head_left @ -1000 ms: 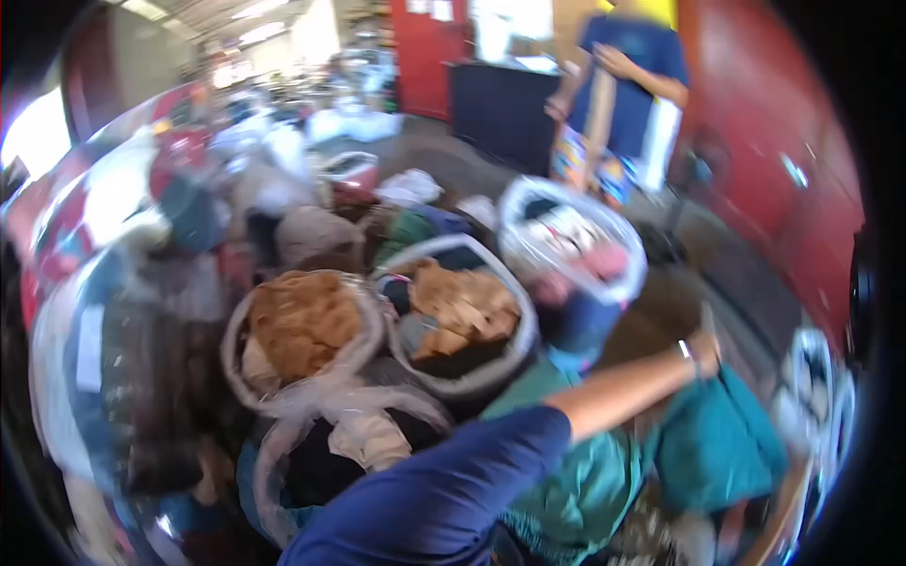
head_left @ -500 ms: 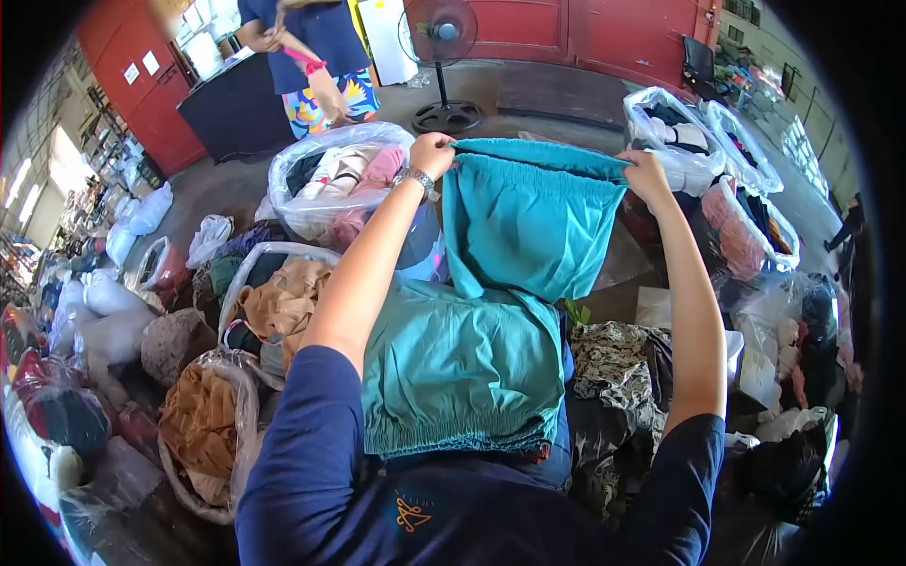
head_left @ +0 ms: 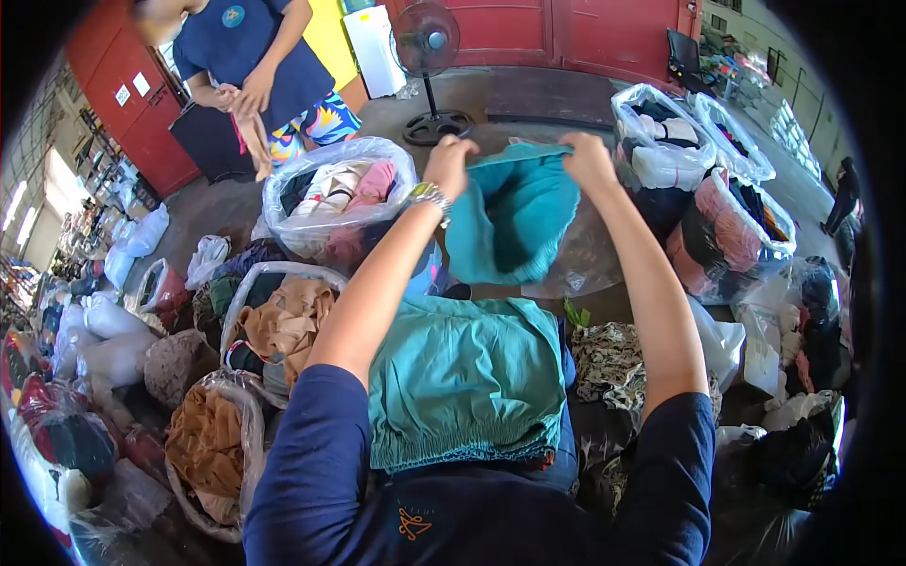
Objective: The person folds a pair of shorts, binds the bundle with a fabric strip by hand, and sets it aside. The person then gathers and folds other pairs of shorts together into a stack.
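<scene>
A pair of teal elastic-waist shorts [head_left: 514, 222] hangs in the air in front of me, slightly blurred. My left hand [head_left: 450, 165], with a metal watch on the wrist, pinches the left end of the waistband. At the other end, my right hand [head_left: 590, 158] grips the waistband too. Its opening faces up and toward me, so the inside shows. Below, a folded stack of green-teal garments [head_left: 462, 377] with gathered elastic edges lies across my lap, touched by neither hand.
Plastic bags of clothes surround me: a mixed one [head_left: 340, 193] ahead, tan ones [head_left: 212, 443] at left, several [head_left: 731, 231] at right. Patterned cloth [head_left: 613, 358] lies right of my lap. A floor fan [head_left: 429, 57] and a standing person [head_left: 250, 57] are beyond.
The shorts have swung from hanging flat to gaping open, and my hands have drawn closer together. The person ahead has straightened and now holds a light-coloured cloth. The view has shifted slightly.
</scene>
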A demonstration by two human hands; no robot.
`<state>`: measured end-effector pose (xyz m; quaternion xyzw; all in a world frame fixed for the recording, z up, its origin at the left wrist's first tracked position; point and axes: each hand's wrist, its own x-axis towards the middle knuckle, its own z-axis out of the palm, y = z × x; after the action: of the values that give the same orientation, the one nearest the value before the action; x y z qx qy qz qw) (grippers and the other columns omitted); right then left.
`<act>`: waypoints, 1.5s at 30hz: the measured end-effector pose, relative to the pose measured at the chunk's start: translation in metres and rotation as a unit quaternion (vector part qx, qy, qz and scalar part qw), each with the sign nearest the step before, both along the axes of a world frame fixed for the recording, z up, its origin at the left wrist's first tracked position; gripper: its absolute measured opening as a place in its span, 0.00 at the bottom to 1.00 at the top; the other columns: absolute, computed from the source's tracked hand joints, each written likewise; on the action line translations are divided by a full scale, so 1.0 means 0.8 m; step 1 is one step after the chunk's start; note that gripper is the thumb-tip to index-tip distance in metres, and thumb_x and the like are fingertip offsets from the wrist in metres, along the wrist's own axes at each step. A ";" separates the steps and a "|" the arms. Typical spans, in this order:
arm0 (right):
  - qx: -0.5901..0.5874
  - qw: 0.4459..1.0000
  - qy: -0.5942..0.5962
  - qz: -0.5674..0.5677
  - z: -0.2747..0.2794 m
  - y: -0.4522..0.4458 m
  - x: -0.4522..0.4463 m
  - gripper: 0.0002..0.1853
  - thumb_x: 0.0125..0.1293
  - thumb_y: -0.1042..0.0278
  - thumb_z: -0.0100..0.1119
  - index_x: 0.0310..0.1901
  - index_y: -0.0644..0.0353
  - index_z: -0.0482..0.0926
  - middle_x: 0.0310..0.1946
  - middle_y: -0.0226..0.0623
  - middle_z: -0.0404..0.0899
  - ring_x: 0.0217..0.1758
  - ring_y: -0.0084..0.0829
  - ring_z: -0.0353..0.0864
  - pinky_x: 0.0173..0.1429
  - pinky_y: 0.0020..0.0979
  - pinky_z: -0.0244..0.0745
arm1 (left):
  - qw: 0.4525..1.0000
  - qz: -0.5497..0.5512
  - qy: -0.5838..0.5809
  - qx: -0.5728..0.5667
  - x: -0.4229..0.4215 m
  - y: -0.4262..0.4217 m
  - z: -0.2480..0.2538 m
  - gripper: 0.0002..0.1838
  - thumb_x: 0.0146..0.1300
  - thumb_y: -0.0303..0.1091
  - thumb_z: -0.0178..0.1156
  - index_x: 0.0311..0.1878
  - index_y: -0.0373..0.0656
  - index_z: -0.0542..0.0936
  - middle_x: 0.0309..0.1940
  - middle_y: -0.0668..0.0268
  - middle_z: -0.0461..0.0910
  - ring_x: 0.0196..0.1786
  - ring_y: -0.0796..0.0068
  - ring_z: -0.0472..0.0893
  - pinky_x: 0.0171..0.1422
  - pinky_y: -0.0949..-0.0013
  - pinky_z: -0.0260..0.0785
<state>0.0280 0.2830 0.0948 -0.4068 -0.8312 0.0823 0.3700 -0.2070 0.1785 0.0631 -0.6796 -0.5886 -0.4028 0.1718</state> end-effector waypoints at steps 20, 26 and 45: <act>-0.060 0.977 -0.199 -0.054 -0.046 0.085 0.027 0.13 0.49 0.67 0.56 0.35 0.61 0.83 0.37 0.53 0.81 0.43 0.49 0.81 0.49 0.41 0.77 | 0.882 0.063 -0.442 -0.149 -0.078 -0.021 -0.013 0.14 0.54 0.25 0.55 0.44 0.37 0.80 0.33 0.57 0.82 0.32 0.69 0.83 0.31 0.67 0.77; -0.107 0.977 -0.115 0.144 -0.060 -0.053 -0.041 0.19 0.49 0.65 0.59 0.47 0.54 0.80 0.51 0.54 0.74 0.55 0.54 0.73 0.58 0.43 0.70 | 0.952 -0.120 -0.229 -0.167 0.009 0.002 0.023 0.15 0.53 0.24 0.50 0.44 0.38 0.80 0.39 0.59 0.81 0.41 0.70 0.79 0.47 0.70 0.69; -0.193 0.958 0.141 0.159 0.028 -0.008 0.000 0.16 0.47 0.80 0.51 0.38 0.63 0.83 0.29 0.43 0.83 0.34 0.31 0.82 0.42 0.28 0.75 | 0.883 0.123 -0.446 -0.074 -0.112 -0.115 0.041 0.16 0.52 0.22 0.42 0.39 0.27 0.77 0.29 0.48 0.79 0.22 0.58 0.82 0.22 0.64 0.77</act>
<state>0.0277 0.2763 0.1173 -0.3173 -0.7926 0.3555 0.3804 -0.2964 0.0865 0.0960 -0.3608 -0.7101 -0.5944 -0.1112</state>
